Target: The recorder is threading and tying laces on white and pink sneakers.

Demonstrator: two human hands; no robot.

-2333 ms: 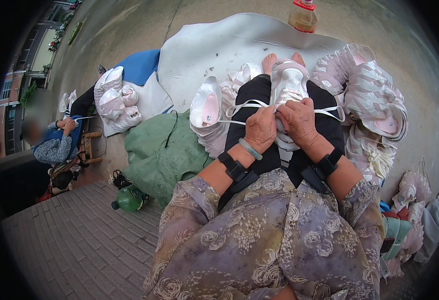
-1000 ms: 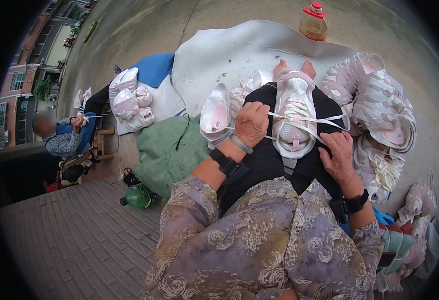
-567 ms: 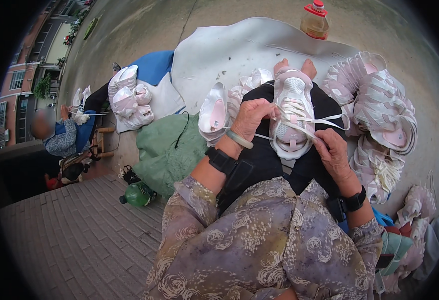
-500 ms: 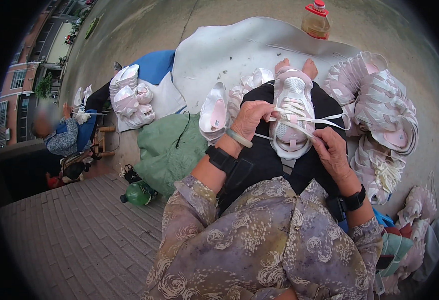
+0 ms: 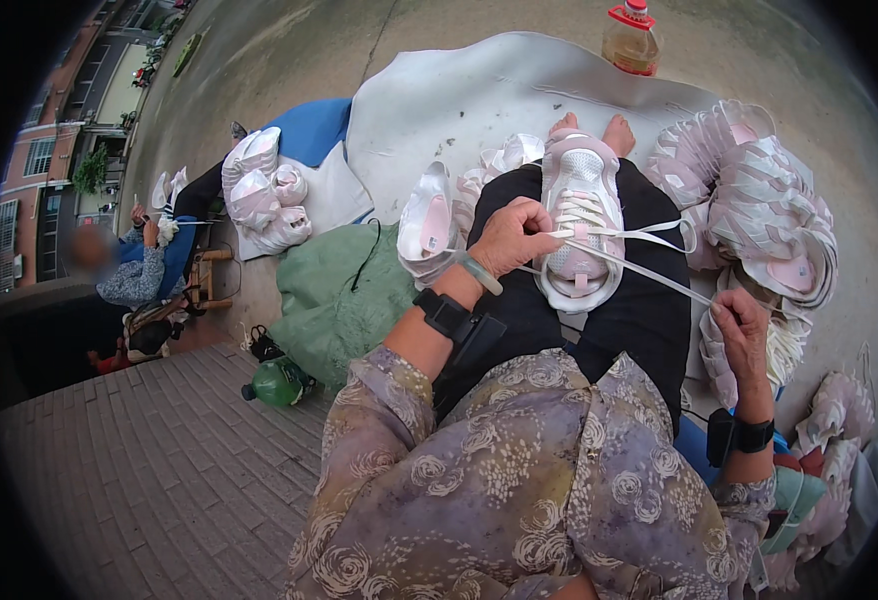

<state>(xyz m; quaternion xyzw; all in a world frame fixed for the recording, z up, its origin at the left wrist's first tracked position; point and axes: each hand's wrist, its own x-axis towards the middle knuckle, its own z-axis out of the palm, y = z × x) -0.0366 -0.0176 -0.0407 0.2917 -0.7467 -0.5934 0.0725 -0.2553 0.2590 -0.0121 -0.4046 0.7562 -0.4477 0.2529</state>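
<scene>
A white and pale pink sneaker (image 5: 581, 215) rests on my black-trousered lap, its toe pointing away from me. White lacing crosses its tongue. At the shoe's left edge my left hand (image 5: 515, 236) pinches the lace close to the eyelets. My right hand (image 5: 741, 325) is out to the right, fingers closed on the far end of a shoelace (image 5: 656, 275) that runs taut from the shoe. Another loop of lace (image 5: 674, 232) lies loosely across my right thigh.
Stacked shoe uppers (image 5: 774, 215) lie at the right, more uppers (image 5: 427, 225) at the left. A green sack (image 5: 344, 290) and green bottle (image 5: 277, 383) sit left. A white sheet (image 5: 449, 90) covers the ground ahead, with an oil bottle (image 5: 630, 42) beyond. Another person (image 5: 139, 275) sits far left.
My right hand has moved away from the shoe to the right and slightly down, drawing the lace out straight. My left hand stays by the eyelets.
</scene>
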